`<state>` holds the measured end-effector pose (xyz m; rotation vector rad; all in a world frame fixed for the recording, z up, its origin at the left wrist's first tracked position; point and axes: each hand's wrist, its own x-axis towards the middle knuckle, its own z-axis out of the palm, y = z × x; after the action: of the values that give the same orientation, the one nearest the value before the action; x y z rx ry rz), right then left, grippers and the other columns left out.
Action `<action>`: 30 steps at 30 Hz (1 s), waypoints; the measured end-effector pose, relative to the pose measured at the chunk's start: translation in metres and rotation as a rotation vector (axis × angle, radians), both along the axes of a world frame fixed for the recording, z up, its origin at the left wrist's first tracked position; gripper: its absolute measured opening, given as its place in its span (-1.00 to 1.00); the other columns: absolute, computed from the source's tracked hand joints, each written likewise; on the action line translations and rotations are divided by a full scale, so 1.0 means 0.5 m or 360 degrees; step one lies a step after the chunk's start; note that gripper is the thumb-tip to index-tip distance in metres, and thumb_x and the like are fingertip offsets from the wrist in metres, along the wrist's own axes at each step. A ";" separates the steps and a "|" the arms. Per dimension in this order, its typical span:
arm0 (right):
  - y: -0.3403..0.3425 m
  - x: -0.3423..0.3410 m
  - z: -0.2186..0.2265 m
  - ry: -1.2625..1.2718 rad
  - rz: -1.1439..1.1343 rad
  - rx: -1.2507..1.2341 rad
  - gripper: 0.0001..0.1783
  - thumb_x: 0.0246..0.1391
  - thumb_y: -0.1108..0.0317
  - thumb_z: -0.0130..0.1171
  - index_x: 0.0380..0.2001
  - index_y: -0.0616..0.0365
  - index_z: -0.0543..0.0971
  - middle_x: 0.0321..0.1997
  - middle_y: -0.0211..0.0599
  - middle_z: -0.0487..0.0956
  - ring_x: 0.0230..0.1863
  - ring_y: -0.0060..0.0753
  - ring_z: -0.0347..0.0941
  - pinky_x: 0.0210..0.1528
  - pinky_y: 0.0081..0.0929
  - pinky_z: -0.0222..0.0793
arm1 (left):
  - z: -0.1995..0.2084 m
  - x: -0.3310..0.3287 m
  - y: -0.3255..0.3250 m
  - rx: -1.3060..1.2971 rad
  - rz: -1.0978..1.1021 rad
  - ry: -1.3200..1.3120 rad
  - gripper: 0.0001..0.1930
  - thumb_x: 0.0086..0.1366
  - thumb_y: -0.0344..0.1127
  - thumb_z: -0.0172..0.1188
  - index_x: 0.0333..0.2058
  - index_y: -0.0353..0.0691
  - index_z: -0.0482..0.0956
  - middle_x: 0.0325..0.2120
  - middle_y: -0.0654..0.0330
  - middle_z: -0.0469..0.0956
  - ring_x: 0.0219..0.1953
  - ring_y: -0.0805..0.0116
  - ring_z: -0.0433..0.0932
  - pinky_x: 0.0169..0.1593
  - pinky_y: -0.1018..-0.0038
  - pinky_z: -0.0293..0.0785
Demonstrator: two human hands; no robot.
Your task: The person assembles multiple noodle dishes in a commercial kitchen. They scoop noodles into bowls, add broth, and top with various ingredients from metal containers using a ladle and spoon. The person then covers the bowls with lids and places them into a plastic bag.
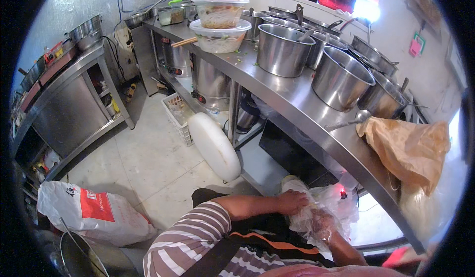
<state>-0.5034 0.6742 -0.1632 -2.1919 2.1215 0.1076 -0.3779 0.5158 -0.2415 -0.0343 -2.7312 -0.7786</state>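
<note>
Low in front of my body, below the steel counter's edge, my left hand [293,202] is closed on clear plastic bags [344,205] at a whitish, roll-like bundle [294,183]. My right hand [324,225] is just to the right and nearer to me, wrapped in the crumpled clear plastic. Its fingers show only dimly through the film, so their grip cannot be made out. Loose plastic spreads to the right of both hands, with a small red light shining beside it.
Stacked lidded noodle bowls [220,32] and several steel pots [284,49] stand on the steel counter [247,74]. A brown paper bag [403,148] lies at its right end. A white rounded block [213,146] leans below, beside a white basket [177,116]. A white sack [94,212] lies left.
</note>
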 end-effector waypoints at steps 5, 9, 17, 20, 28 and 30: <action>0.032 0.013 -0.018 -0.0008 0.0069 0.0126 -0.70 -0.25 0.31 0.10 -0.37 0.21 0.48 -0.45 -0.16 0.46 -0.45 -0.08 0.37 -0.44 -0.22 0.27 | -0.003 0.002 0.029 -0.0097 0.0088 -0.0197 -0.45 -0.04 -0.22 0.06 0.01 -0.01 0.23 0.03 0.09 0.16 0.02 0.07 0.22 -0.02 0.13 0.19; 0.045 0.035 -0.038 -0.0275 0.0052 0.0134 -0.72 -0.20 0.28 0.09 -0.37 0.20 0.47 -0.58 -0.22 0.45 -0.58 -0.06 0.32 -0.47 -0.18 0.23 | 0.008 0.015 0.038 -0.0092 0.0078 -0.0144 -0.41 0.00 -0.17 0.04 0.07 0.00 0.17 0.08 0.04 0.10 0.06 0.02 0.17 0.02 0.08 0.13; 0.057 0.002 -0.146 -0.0021 0.0270 -0.0112 -0.58 -0.10 0.32 0.01 -0.10 0.18 0.32 -0.38 -0.02 0.49 -0.39 -0.03 0.42 -0.41 -0.20 0.33 | 0.014 0.011 0.038 -0.0141 0.0145 -0.0305 -0.39 0.01 -0.20 0.03 0.10 0.06 0.10 0.07 0.05 0.09 0.01 -0.01 0.20 -0.07 0.05 0.23; 0.041 0.045 -0.032 -0.0376 -0.0330 0.0234 -0.71 -0.14 0.38 0.02 -0.25 0.18 0.41 -0.41 0.01 0.48 -0.40 -0.02 0.42 -0.36 -0.25 0.33 | 0.054 0.024 0.031 -0.0068 0.0174 -0.0422 -0.38 0.02 -0.24 0.02 0.11 0.09 0.06 0.08 0.04 0.07 0.00 -0.01 0.22 -0.13 0.04 0.29; 0.084 0.072 0.190 -0.2615 -0.0982 -0.0774 -0.53 -0.34 0.36 0.02 -0.25 0.39 0.38 -0.29 -0.03 0.46 -0.25 -0.10 0.41 -0.15 -0.28 0.31 | 0.002 -0.010 0.023 0.0374 0.0558 -0.0660 -0.42 0.01 -0.32 -0.01 0.07 0.16 0.12 -0.08 0.05 0.23 -0.15 0.05 0.35 -0.21 0.17 0.38; 0.086 0.088 0.247 -0.3190 -0.0896 -0.0787 -0.25 -0.54 0.40 -0.02 -0.09 0.53 0.24 -0.13 0.14 0.38 -0.13 -0.02 0.37 0.00 -0.22 0.25 | -0.088 -0.019 -0.020 0.0598 0.0625 -0.0428 -0.47 0.01 -0.31 0.00 0.03 0.09 0.15 -0.14 0.01 0.29 -0.17 0.05 0.37 -0.26 0.24 0.41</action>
<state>-0.4594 0.7170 -0.0399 -0.5485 1.1583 -1.7855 -0.3873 0.5060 -0.2853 0.7096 -2.6426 -1.2233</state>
